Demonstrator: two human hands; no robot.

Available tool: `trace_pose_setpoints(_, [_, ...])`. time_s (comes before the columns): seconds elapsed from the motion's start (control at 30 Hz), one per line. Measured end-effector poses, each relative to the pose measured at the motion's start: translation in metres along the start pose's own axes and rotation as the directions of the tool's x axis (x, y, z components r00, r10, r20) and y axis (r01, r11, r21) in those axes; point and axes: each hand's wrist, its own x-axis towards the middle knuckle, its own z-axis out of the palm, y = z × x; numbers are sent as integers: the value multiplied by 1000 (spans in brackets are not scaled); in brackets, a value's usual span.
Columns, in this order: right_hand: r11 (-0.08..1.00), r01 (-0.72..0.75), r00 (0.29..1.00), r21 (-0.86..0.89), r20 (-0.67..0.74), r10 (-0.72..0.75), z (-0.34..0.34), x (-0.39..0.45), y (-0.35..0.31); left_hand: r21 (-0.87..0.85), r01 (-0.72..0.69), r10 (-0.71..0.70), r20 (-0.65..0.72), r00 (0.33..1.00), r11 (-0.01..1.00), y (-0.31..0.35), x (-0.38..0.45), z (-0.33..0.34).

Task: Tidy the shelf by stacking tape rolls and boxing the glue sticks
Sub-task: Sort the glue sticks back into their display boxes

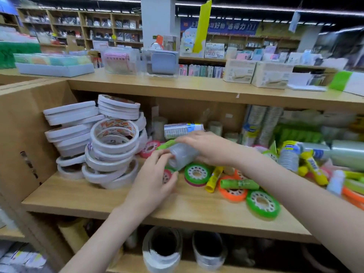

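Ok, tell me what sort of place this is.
Most likely a stationery shop. A wooden shelf holds stacked white tape rolls and loose glue sticks, more stocked shelving lines the back, and a blue promotional banner hangs overhead.

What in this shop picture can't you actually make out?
- Clear container, head view: blurred, partly covered by left hand and right hand; contents unreadable.
- Small tape roll: mostly behind left hand.
- Glue sticks at right: smeared, labels illegible.
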Motion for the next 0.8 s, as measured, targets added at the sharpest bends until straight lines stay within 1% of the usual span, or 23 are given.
trace_pose_setpoints(0.1, [1000, 1, 998, -22, 57, 0, 6, 11, 3, 6, 41, -41, 14, 999, 999, 0, -2, -1])
trace_pose_setpoints(0.23, [1000, 9, 1000, -26, 5, -8, 13, 6, 16, 11, 124, -124, -2, 992, 992, 1, 3, -6])
trace_pose_setpoints(0.33, [994, -27, 997, -107, 74, 35, 11, -1, 31, 35, 186, -187, 24, 982, 982, 2, 14, -8])
trace_pose_setpoints(0.4, [994, -52, 991, -92, 114, 63, 11, -3, 38, 64, 232, -235, 45, 971, 971, 2, 27, -7])
trace_pose_setpoints(0.43, [997, -47, 992, -57, 111, 53, 11, -3, 40, 87, 247, -252, 52, 966, 965, 2, 34, -6])
trace_pose_setpoints(0.5, [997, -35, 998, 66, 52, 31, 8, -9, 41, 180, 255, -271, 70, 960, 950, 1, 45, -2])
trace_pose_setpoints(0.57, [978, -37, 996, 207, -73, 53, -1, -29, 40, 293, 242, -283, 106, 953, 925, 0, 52, 4])
trace_pose_setpoints(0.6, [961, -16, 991, 278, -125, 52, -6, -44, 36, 335, 234, -287, 117, 951, 913, -2, 54, 7])
trace_pose_setpoints(0.67, [933, 32, 991, 358, -131, 17, -6, -79, 20, 386, 231, -293, 109, 950, 893, -4, 55, 11])
trace_pose_setpoints(0.7, [936, 28, 993, 351, -119, 15, -1, -94, 10, 389, 233, -288, 89, 954, 891, -5, 55, 12])
trace_pose_setpoints(0.73, [953, 29, 991, 302, -133, 12, 9, -107, 2, 390, 228, -270, 57, 961, 892, -6, 55, 13])
trace_pose_setpoints(0.8, [981, 21, 984, 190, -177, 13, 34, -123, -8, 380, 187, -191, -26, 981, 906, -8, 55, 14])
